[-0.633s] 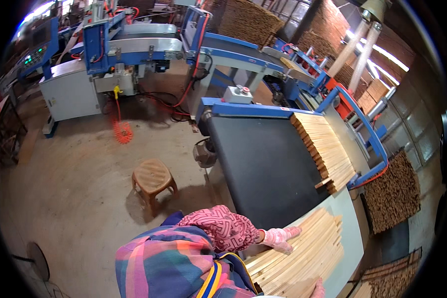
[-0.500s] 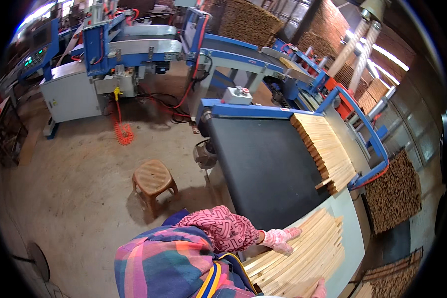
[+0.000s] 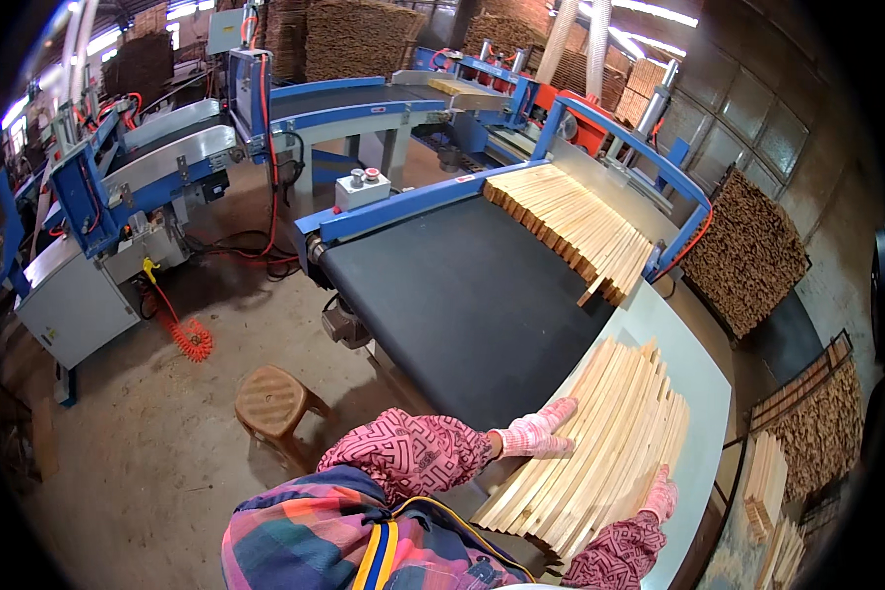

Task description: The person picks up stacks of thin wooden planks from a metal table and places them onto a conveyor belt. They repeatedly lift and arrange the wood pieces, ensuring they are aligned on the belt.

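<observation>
Loose light-coloured wooden strips (image 3: 600, 433) lie side by side on the pale board (image 3: 703, 433) at the near end of the belt, their far ends uneven. My left hand (image 3: 539, 430), in a pink and white glove, lies along their left edge with fingers stretched and thumb apart. Against the right edge of the same strips rests my right hand (image 3: 661, 495), gloved alike, its fingers extended along the outermost strip. Neither hand wraps round a strip. Patterned pink sleeves cover both forearms.
A black conveyor belt (image 3: 462, 305) stretches ahead, carrying a row of wooden strips (image 3: 570, 221) beside a blue frame (image 3: 674, 172). A brown stool (image 3: 273, 401) stands at the left. Stacked wood (image 3: 745, 254) is at the right. A control box (image 3: 362, 187) sits on the belt's far rail.
The view has swung to the right. My left hand has shifted from on top of the strips to their left edge. My right hand and forearm show more fully at the right edge.
</observation>
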`<state>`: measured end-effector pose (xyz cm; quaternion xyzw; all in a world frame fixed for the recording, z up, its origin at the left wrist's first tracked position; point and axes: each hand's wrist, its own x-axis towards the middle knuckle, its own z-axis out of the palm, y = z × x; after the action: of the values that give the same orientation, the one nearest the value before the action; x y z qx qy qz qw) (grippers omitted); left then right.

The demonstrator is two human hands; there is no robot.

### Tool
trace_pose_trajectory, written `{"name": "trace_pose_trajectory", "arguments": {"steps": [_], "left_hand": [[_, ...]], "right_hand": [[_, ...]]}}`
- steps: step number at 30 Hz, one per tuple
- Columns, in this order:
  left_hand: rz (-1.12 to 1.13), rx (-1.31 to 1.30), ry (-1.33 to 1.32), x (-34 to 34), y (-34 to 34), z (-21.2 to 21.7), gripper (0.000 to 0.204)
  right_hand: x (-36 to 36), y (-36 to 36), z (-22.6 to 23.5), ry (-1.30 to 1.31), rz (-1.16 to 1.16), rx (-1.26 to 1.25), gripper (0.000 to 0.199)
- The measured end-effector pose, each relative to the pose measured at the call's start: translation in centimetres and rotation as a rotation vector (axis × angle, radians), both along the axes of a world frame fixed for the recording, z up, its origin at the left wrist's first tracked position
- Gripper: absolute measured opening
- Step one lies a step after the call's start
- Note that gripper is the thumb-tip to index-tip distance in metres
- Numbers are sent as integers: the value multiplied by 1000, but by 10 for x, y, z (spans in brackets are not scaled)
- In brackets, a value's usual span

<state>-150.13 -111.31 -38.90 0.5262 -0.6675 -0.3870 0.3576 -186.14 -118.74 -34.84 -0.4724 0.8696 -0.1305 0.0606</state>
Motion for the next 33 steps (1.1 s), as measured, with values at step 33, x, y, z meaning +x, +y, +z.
{"name": "trace_pose_trajectory", "arguments": {"steps": [33], "left_hand": [[-18, -4, 41, 6, -1, -1, 97]], "right_hand": [[13, 7, 18, -23, -24, 34, 83]]}}
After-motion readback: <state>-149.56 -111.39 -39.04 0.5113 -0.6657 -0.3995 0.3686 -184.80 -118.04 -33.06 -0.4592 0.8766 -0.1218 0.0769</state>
